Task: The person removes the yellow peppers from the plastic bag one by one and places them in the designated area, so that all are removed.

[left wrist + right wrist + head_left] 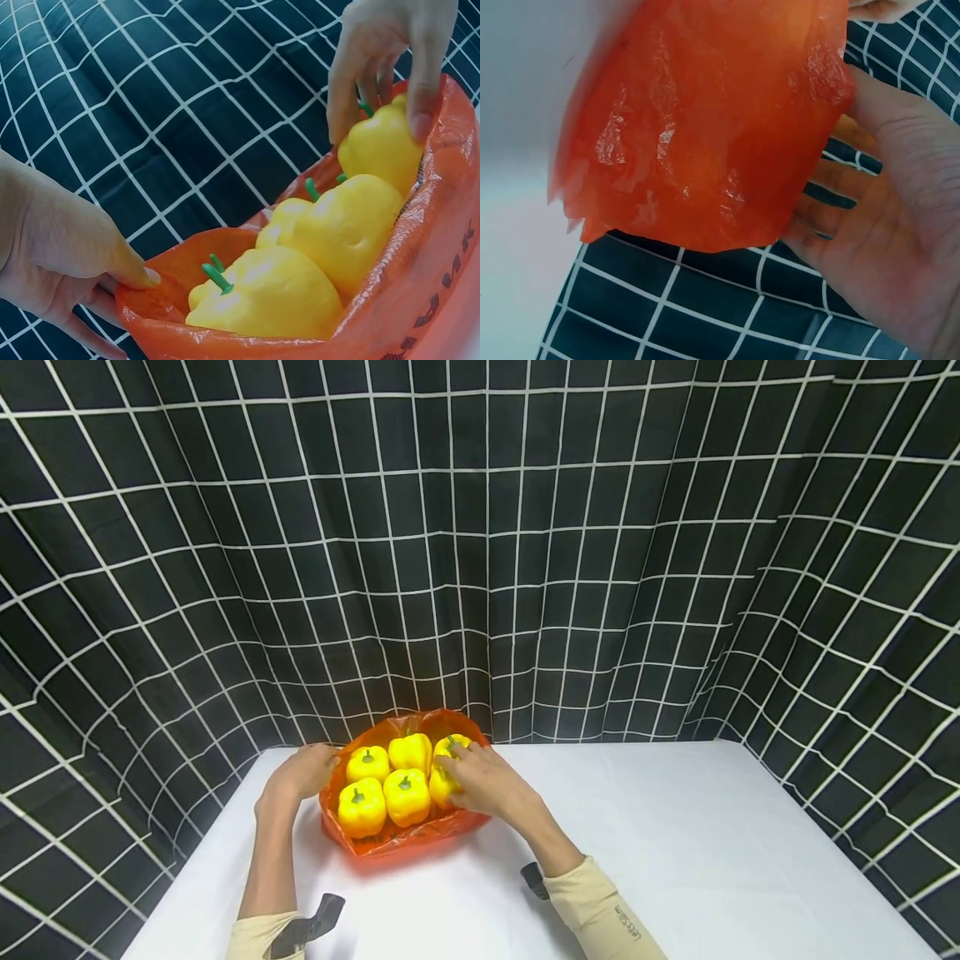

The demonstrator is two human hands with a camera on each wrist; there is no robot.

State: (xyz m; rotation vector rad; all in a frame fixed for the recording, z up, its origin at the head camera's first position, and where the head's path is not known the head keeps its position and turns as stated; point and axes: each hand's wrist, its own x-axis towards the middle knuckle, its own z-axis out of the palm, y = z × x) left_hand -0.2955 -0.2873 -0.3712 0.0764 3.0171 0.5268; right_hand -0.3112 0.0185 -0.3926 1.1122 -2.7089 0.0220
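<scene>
Several yellow bell peppers (pixel 407 797) with green stems sit close together, stems up, inside an open red plastic bag (pixel 427 833). At the bag's left rim my left hand (pixel 303 771) pinches the plastic, thumb inside the edge and fingers outside, as the left wrist view shows. My right hand (pixel 491 781) reaches over the right rim and grips a pepper (pixel 382 146), thumb on one side and fingers on the other. In the right wrist view the bag's wall (pixel 690 142) hides that pepper and the fingertips.
The bag stands on a white table (pixel 637 835), left of the middle and near the back edge. Black cloth (pixel 585 568) with a white grid hangs behind and at both sides. Dark straps (pixel 307 928) sit at the cream sleeves (pixel 600 906).
</scene>
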